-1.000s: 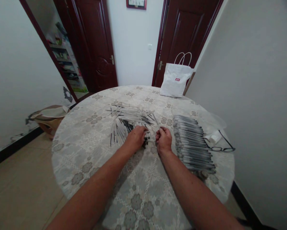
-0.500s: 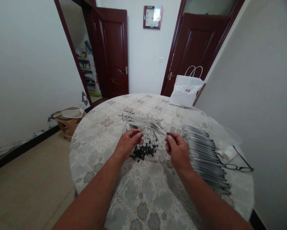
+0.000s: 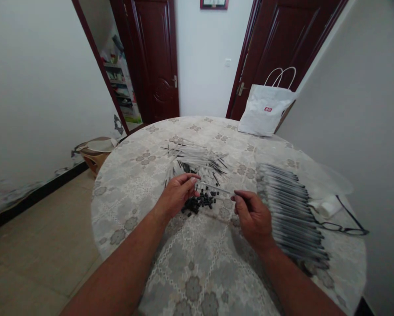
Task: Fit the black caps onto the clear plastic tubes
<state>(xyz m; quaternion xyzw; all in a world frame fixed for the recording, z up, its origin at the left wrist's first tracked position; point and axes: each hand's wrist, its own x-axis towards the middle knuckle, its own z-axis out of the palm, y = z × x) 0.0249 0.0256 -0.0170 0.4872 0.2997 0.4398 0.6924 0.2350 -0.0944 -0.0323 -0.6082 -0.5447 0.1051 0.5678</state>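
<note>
The flowered tablecloth (image 3: 170,267) spread on the near side of a small heap of black caps (image 3: 198,202). Just right of those caps, the person's right hand (image 3: 254,219) had thumb and forefinger pinched on one end of a thin clear tube (image 3: 216,188). Left of the caps, the left hand (image 3: 177,193) had its fingertips drawn together at the tube's other end; whether they gripped it, I couldn't tell. The tube slanted past the caps' far right edge. Well to their right, slim pen-like sticks (image 3: 292,215) lay side by side, with black-framed glasses (image 3: 343,229) just beside. Just beyond the caps sprawled a crisscross pile of loose tubes (image 3: 193,153). Much farther beyond them, to the right, stood a white bag (image 3: 265,109).
</note>
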